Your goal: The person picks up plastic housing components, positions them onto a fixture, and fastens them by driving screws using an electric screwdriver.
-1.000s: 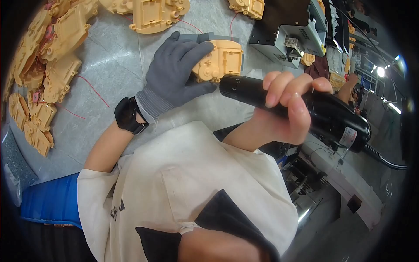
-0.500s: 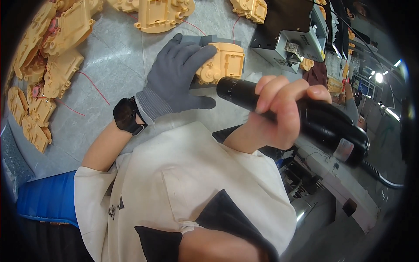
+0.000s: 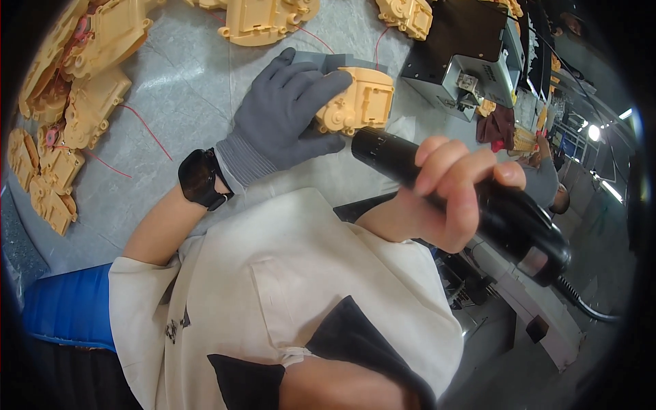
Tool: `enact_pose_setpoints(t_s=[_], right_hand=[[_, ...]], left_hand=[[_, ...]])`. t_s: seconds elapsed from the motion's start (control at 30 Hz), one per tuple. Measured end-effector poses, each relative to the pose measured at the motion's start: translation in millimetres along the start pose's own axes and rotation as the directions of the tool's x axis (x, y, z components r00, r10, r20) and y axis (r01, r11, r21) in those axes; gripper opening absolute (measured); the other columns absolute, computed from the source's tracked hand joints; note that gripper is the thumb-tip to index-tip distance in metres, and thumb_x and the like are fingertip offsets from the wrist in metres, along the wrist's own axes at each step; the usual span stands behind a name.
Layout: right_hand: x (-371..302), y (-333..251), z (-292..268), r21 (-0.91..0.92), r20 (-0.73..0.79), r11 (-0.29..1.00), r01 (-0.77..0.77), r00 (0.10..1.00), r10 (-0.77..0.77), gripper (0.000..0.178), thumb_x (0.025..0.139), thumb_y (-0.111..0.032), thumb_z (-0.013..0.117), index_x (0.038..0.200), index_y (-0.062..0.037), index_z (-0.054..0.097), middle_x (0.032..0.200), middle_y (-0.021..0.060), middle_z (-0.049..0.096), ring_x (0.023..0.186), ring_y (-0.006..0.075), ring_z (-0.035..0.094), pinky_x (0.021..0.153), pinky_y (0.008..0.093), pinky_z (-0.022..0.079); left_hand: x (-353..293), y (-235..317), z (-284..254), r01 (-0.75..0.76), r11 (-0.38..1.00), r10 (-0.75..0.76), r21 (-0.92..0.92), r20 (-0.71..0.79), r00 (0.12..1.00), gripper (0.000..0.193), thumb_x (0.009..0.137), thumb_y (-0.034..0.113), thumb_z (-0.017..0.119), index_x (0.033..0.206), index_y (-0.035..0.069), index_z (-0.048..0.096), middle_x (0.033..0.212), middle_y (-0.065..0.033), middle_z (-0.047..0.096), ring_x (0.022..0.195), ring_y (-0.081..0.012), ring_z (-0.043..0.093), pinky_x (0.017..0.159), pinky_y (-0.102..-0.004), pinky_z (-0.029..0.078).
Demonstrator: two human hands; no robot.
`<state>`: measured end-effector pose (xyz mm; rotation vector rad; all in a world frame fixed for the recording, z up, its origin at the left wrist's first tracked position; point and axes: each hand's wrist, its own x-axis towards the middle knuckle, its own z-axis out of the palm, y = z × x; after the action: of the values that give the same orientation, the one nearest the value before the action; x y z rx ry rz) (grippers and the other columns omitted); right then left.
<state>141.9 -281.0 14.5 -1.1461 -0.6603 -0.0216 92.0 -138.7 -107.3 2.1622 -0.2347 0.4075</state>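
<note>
My left hand (image 3: 283,113), in a grey knitted glove, grips a yellow-orange plastic housing (image 3: 374,102) with its fingers along the left side and the thumb low near the bottom edge. Under and behind the housing shows a grey block (image 3: 335,63). My bare right hand (image 3: 454,184) is wrapped round a black electric screwdriver (image 3: 516,219), whose cord runs off to the lower right. The screwdriver's nose is at the lower right edge of the housing; its bit is hidden, so I cannot tell whether it touches a screw.
More yellow-orange housings (image 3: 99,102) are heaped at the left, some with red wires (image 3: 147,130). Others (image 3: 266,24) lie at the far side. A black and silver metal machine (image 3: 465,75) stands right of the block. A blue stool (image 3: 72,307) is at lower left; a co-worker (image 3: 543,178) is at right.
My left thumb has drawn up closer to the housing. The screwdriver's rear end has dipped slightly, its nose staying by the housing. The whole view has shifted a little.
</note>
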Motion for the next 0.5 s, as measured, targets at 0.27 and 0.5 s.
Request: enact_pose_setpoints(t_s=[0.27, 0.5], right_hand=[[0.2, -4.5, -1.5, 0.012, 0.021, 1.000, 0.023, 1.000, -0.023, 0.044, 0.074, 0.004, 0.051, 0.115, -0.0040, 0.036, 0.065, 0.0096, 0.051, 0.049, 0.0208, 0.051, 0.053, 0.0360, 0.043], [-0.6, -5.3, 5.3, -0.001, -0.039, 1.000, 0.010, 0.999, -0.010, 0.044, 0.073, 0.002, 0.053, 0.113, -0.0047, 0.037, 0.063, 0.0090, 0.051, 0.049, 0.0206, 0.050, 0.053, 0.0355, 0.043]], left_hand=[[1.8, 1.6, 0.7, -0.043, 0.998, 0.046, 0.034, -0.078, 0.996, 0.072, 0.067, 0.042, 0.071, 0.126, 0.011, 0.043, 0.102, -0.0087, 0.054, 0.100, -0.0277, 0.051, 0.100, -0.0476, 0.034], [1.9, 1.9, 1.1, -0.046, 0.998, 0.049, 0.038, -0.074, 0.996, 0.072, 0.068, 0.042, 0.071, 0.126, 0.011, 0.043, 0.102, -0.0086, 0.054, 0.100, -0.0279, 0.052, 0.100, -0.0479, 0.034]])
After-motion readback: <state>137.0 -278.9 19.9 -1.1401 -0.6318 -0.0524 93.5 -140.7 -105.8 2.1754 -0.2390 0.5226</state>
